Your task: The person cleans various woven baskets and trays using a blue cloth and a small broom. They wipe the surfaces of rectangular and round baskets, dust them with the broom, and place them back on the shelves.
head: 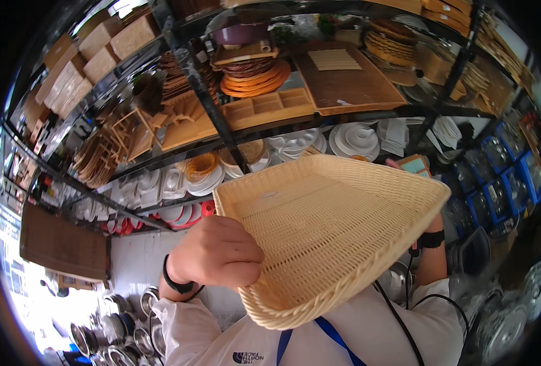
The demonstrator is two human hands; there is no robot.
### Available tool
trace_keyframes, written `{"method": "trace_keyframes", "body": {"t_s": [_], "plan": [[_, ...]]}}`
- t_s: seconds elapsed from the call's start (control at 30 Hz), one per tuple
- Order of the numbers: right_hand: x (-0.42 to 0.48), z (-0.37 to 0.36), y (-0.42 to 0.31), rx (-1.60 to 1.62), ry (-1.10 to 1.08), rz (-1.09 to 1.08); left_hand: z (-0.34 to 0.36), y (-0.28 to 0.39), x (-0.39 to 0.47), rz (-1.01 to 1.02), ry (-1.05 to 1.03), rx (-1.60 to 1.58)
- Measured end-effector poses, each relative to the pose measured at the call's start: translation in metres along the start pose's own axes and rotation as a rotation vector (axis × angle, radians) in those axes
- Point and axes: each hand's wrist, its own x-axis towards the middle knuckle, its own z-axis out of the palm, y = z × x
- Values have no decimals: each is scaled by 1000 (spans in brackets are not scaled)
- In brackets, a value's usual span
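Observation:
A shallow rectangular basket [307, 238] of pale woven wicker is held up tilted before my chest, its hollow side facing me. My left hand [220, 251] grips its near left rim, fingers curled over the edge. Most of my right hand [436, 223] is hidden behind the basket's right side, so its grip cannot be made out. What looks like a fingertip pokes out past the far rim, beside a small flat item [414, 165] with pale green panels and a brown edge. Whether the hand holds that item is unclear.
Ahead stands a black metal shelving rack [206, 96] carrying wooden trays, a brown woven tray [348, 82] and white dishes [355, 141]. Blue bins [499, 160] stand at right. Metal pots [114, 325] crowd the lower left floor; black cables [398, 320] hang by my right arm.

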Motion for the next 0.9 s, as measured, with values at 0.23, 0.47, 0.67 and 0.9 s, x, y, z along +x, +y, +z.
{"method": "trace_keyframes", "body": {"t_s": [0.23,0.47,0.67,0.9], "plan": [[-83,24,-5,-397,114,-436,-33,-40,8,170,139,114],[-87,78,-17,-401,129,-538,-31,-96,-3,153,511,228],[-68,66,-22,-634,-99,-840,-28,-138,-3,102,565,250],[-47,33,-78,-964,96,-906,9,-123,-12,-659,404,-709]]}}
